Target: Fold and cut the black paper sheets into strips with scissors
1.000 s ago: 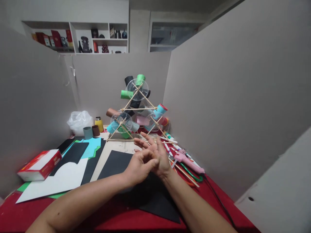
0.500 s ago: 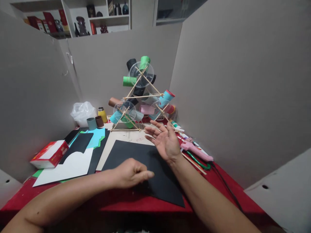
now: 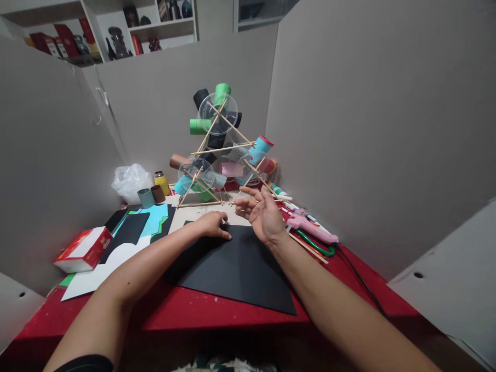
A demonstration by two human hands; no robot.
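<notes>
My left hand (image 3: pixel 212 225) is over the far edge of a black sheet (image 3: pixel 236 268), its thumb apart from the curled fingers and nothing visible between them. Palm turned up, my right hand (image 3: pixel 265 217) hovers above the sheet's far right corner with fingers loosely spread. Just beyond both hands stands a structure of thin wooden sticks (image 3: pixel 222 150) joined in triangles. It carries clear plastic discs (image 3: pixel 217 114) ringed by paper tubes in several colours, such as a green tube (image 3: pixel 222 94) at the top and a blue tube (image 3: pixel 261 150) at the right.
On the left lie a tissue box (image 3: pixel 83 250), a white sheet (image 3: pixel 104 276) and blue paper (image 3: pixel 155 219). Behind are loose tubes (image 3: pixel 145 198), a yellow bottle (image 3: pixel 161 182) and a plastic bag (image 3: pixel 132 182). A pink glue gun (image 3: pixel 312 228) with its cord lies right. Grey panels (image 3: pixel 349 129) enclose the table.
My left hand has moved away from me to the sheet's far edge, and its fist has loosened. My right hand stays palm up in nearly the same place. The view has shifted slightly.
</notes>
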